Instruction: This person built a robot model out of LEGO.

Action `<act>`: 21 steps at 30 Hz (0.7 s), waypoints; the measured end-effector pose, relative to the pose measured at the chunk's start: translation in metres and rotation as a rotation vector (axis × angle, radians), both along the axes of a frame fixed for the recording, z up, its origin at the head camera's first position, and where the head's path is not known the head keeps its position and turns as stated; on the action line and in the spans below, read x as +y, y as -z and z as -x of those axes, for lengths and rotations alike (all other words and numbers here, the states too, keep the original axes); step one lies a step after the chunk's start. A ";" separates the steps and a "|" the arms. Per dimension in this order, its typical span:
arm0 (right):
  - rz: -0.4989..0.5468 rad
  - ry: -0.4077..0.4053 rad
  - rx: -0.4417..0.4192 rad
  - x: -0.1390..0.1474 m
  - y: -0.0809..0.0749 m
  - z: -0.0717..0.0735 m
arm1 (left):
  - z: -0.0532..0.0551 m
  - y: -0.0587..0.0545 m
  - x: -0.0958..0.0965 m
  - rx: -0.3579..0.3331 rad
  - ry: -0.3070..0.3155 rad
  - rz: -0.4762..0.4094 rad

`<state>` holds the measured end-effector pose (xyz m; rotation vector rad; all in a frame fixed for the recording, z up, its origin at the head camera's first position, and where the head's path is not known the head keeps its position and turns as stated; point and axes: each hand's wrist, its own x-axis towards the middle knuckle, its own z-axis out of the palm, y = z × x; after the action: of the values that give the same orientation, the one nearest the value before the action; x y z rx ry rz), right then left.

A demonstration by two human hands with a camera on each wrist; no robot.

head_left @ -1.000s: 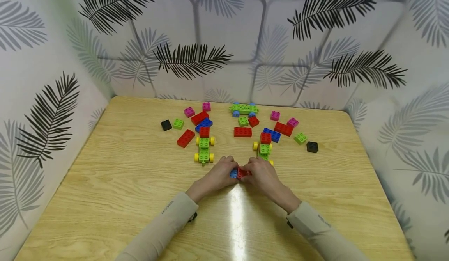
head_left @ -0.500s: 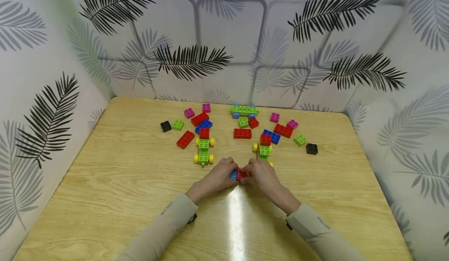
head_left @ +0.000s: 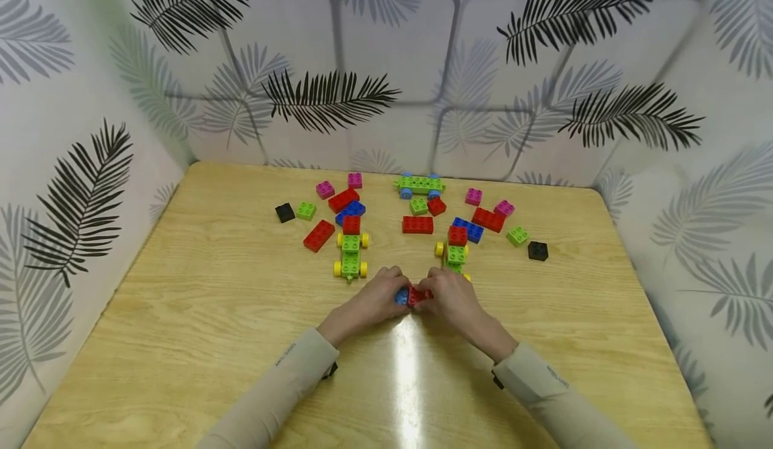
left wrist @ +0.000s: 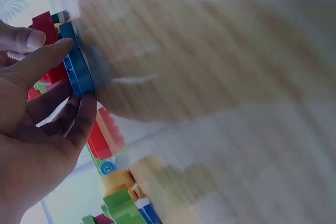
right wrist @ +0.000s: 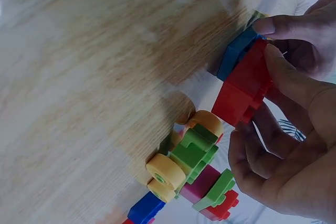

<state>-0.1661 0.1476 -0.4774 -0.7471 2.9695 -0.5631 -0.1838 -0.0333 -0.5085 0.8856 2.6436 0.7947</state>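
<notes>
At the middle of the table, my left hand (head_left: pixel 380 294) pinches a blue toy brick (left wrist: pixel 79 69) between thumb and fingers, close over the tabletop. Facing it, my right hand (head_left: pixel 448 293) grips a red toy brick (right wrist: pixel 244 82) by its ends. In the right wrist view the red brick lies against the studded side of the blue one, overlapping part of it. Fingers cover much of both bricks in the head view. Just beyond the right hand stands a green wheeled car with yellow wheels and a red brick (head_left: pixel 457 235) on top.
A matching green car (head_left: pixel 351 256) with yellow wheels stands left of the hands. A longer green car base (head_left: pixel 419 184) with blue wheels is at the back. Loose bricks lie around them, including a red one (head_left: pixel 418 225), a black one (head_left: pixel 537 251) and a blue one (head_left: pixel 350 212).
Both hands keep their hold on the two bricks at nearly the same spot. The head view has shifted slightly; the other bricks stay put.
</notes>
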 end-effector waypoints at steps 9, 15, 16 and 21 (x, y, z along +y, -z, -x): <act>-0.015 -0.014 -0.009 0.001 0.000 0.003 | 0.003 0.000 -0.005 -0.007 -0.002 -0.015; -0.001 -0.019 0.028 0.000 0.000 0.002 | 0.002 -0.004 -0.003 0.015 0.003 0.012; 0.000 -0.019 0.033 0.000 0.001 0.002 | 0.002 -0.004 -0.002 0.018 0.006 0.014; 0.012 -0.027 0.048 0.002 0.004 -0.001 | -0.001 -0.003 -0.001 0.023 0.010 0.009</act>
<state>-0.1652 0.1494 -0.4814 -0.8112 2.9976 -0.5697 -0.1828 -0.0345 -0.5058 0.9106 2.6581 0.7741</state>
